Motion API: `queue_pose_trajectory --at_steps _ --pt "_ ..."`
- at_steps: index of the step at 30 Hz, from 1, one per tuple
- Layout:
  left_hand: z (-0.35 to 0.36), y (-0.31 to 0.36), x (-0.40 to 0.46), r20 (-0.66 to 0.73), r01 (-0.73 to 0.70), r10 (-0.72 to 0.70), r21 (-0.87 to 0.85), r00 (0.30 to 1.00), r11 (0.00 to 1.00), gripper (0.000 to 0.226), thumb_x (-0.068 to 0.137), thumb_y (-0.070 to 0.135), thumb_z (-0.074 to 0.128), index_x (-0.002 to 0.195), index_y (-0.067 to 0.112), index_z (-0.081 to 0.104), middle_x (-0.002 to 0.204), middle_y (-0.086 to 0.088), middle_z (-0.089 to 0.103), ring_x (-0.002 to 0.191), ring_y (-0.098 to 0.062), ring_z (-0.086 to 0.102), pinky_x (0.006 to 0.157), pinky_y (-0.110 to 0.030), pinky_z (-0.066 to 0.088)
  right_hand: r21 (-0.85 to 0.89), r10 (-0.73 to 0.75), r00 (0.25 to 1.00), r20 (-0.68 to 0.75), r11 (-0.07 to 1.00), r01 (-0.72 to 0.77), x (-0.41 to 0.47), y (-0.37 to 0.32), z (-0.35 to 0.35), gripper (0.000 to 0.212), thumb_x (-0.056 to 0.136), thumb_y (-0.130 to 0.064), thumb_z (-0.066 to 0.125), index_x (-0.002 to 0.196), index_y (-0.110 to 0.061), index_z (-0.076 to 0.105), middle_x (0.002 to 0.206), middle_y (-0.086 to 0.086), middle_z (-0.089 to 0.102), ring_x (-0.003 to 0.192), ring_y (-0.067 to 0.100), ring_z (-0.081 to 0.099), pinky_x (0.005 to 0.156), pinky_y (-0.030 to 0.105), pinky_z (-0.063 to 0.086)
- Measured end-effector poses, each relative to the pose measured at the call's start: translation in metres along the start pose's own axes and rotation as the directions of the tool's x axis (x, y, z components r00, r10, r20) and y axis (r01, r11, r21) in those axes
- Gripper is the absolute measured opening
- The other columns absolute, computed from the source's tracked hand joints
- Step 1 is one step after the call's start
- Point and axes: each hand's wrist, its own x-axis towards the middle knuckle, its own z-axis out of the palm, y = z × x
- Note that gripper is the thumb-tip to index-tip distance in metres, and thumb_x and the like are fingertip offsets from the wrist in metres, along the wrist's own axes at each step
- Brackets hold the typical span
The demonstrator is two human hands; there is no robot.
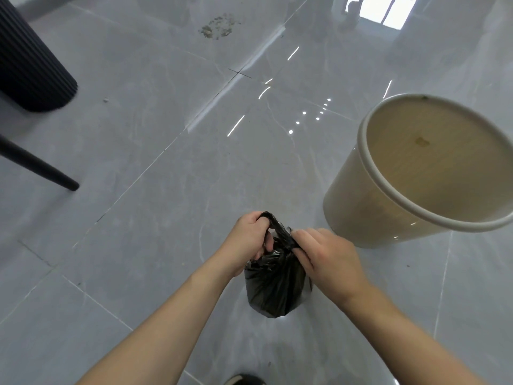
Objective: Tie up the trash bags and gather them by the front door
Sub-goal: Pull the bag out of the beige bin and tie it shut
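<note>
The floor is glossy grey marbled tile with thin grout lines. Left of its central seam stand a ribbed dark pedestal and a slanted black leg. Beyond the seam, a window reflection and a crumb patch.

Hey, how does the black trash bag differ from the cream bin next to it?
The black trash bag is soft, crinkled and dark; the cream bin is rigid, smooth and pale. The bag's top is gathered and twisted, gripped by the left hand and right hand; the bin's mouth is wide open, with no liner. The bag looks much smaller than the bin. Both are over the grey tiled floor.
</note>
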Motion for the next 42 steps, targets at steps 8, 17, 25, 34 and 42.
queue_pose_trajectory --at_steps 8,17,25,34,42 --pt "0.004 -0.008 0.004 -0.001 0.049 -0.049 0.003 0.999 0.999 0.022 0.093 0.017 0.048 0.072 0.014 0.052 0.048 0.001 0.034 0.038 -0.012 0.027 0.040 -0.023 0.018 0.194 0.044 0.998 -0.040 0.980 -0.035 -0.008 -0.004 0.001 0.029 0.086 -0.026 0.051 0.115 -0.024 0.052 0.100 -0.005 0.058 0.066 0.021 0.061 0.044 0.033 0.049" --pt "-0.007 -0.026 -0.024 -0.099 -0.355 0.458 0.495 0.884 0.793 0.032 0.074 0.033 0.062 0.103 0.031 0.048 0.107 0.011 0.041 0.096 -0.009 0.047 0.086 -0.024 0.041 0.679 0.600 0.674 0.432 0.275 -0.680 0.004 -0.006 -0.010 0.014 0.083 -0.010 0.065 0.069 -0.014 0.061 0.052 -0.009 0.055 0.040 0.003 0.047 0.041 0.018 0.035" --pt "0.003 -0.027 -0.018 0.076 -0.445 0.512 0.613 0.856 0.653 0.013 0.084 0.041 0.058 0.091 0.035 0.067 0.100 0.019 0.050 0.104 -0.007 0.042 0.100 -0.030 0.029 0.662 0.415 0.542 0.730 -0.234 -0.712 0.012 -0.001 -0.026 0.014 0.087 -0.002 0.057 0.073 -0.002 0.059 0.052 0.003 0.058 0.043 0.011 0.054 0.040 0.017 0.039" --pt "0.012 -0.023 -0.015 0.060 -0.437 0.509 0.605 0.859 0.666 0.013 0.081 0.036 0.057 0.089 0.031 0.066 0.097 0.017 0.054 0.101 -0.008 0.045 0.096 -0.028 0.031 0.642 0.393 0.550 0.737 -0.152 -0.751 0.013 0.008 -0.024 0.006 0.086 -0.006 0.060 0.082 -0.006 0.064 0.069 0.003 0.063 0.062 0.012 0.061 0.053 0.019 0.045" --pt "0.016 -0.015 -0.014 -0.018 -0.432 0.647 0.731 0.762 0.529 0.011 0.079 0.035 0.053 0.082 0.029 0.062 0.093 0.018 0.055 0.089 -0.007 0.046 0.082 -0.028 0.027 0.560 0.247 0.503 0.828 -0.404 -0.723 0.020 0.008 -0.031 0.027 0.086 -0.007 0.046 0.061 -0.009 0.055 0.047 -0.002 0.045 0.034 0.007 0.040 0.034 0.018 0.033"
